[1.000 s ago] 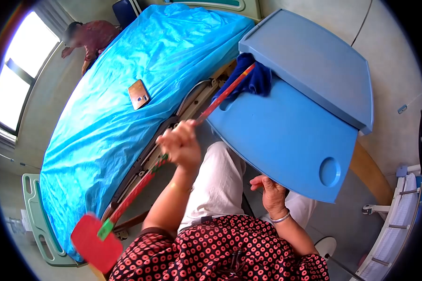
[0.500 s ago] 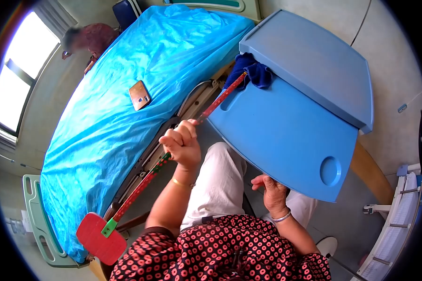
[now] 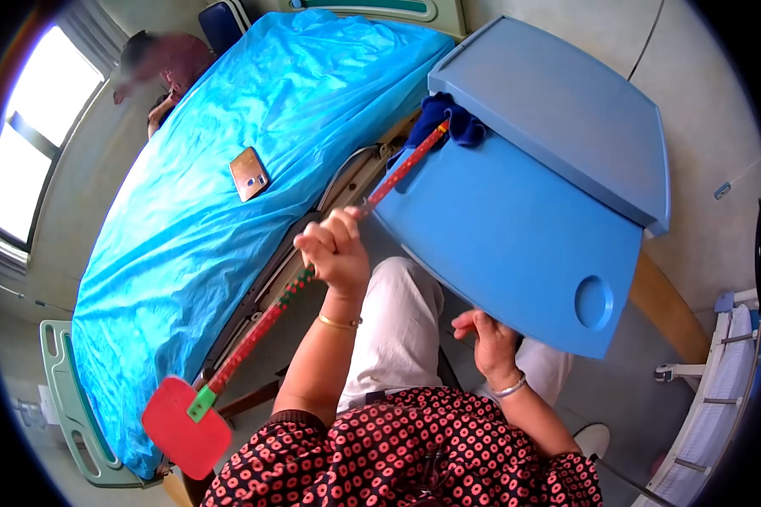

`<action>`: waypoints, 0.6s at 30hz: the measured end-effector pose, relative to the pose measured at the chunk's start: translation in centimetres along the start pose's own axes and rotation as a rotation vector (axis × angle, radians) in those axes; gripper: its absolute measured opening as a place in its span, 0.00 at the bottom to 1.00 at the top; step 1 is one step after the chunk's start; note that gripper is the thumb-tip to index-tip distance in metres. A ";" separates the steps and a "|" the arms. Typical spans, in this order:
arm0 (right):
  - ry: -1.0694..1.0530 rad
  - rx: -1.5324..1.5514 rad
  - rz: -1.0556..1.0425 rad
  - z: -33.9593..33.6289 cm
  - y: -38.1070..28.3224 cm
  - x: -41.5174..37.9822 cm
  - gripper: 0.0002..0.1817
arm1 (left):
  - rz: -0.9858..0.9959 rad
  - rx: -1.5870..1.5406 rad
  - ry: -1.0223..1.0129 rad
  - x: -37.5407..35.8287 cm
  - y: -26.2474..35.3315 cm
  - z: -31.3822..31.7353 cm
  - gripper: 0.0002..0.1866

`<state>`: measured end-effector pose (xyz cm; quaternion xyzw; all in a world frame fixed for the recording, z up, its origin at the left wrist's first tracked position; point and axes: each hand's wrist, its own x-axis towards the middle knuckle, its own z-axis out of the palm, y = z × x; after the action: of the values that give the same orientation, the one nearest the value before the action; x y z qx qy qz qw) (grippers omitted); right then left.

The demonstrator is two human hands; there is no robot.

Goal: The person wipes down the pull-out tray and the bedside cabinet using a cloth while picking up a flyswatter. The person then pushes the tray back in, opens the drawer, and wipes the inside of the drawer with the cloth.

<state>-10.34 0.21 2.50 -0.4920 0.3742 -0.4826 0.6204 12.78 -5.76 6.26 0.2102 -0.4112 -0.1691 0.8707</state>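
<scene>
A blue-covered bed [image 3: 186, 253] stretches alongside a blue surface [image 3: 507, 228], their near edges parting into a gap. Standing here, I see a long, red spotted paddle [image 3: 249, 343] slanting from beside the bed's near edge up over the surface's left corner. The left hand [image 3: 338, 253] has its fingers curled closed around the paddle's middle. The right hand [image 3: 492, 346], fingers loosely bent and parted, is at the surface's near edge; I can't tell whether they touch. A dark-blue cloth [image 3: 465, 125] lies at the surface's far-left corner, by the paddle's tip. A gold phone [image 3: 248, 175] rests between the bed's long edges.
</scene>
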 end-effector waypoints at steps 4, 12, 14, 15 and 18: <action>0.015 0.060 0.032 0.5 0.1 0.2 0.21 | -0.117 -0.022 0.012 2.2 1.8 -0.6 0.26; -0.001 0.139 0.011 0.3 0.6 0.0 0.20 | -0.062 0.094 -0.110 7.8 14.3 -1.3 0.25; -0.021 0.124 0.041 0.3 0.3 -0.1 0.20 | -0.060 0.090 -0.120 8.8 17.5 -1.6 0.24; -0.026 0.124 0.039 0.4 0.1 -0.1 0.20 | -0.085 0.040 -0.132 9.0 18.8 -2.0 0.23; 0.005 0.109 0.120 0.4 -0.5 -1.2 0.19 | 0.001 0.021 -0.121 8.5 21.1 -1.8 0.22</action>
<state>-10.35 1.41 3.11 -0.4328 0.3777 -0.4653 0.6734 21.86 8.70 21.40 0.2086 -0.4648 -0.1769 0.8421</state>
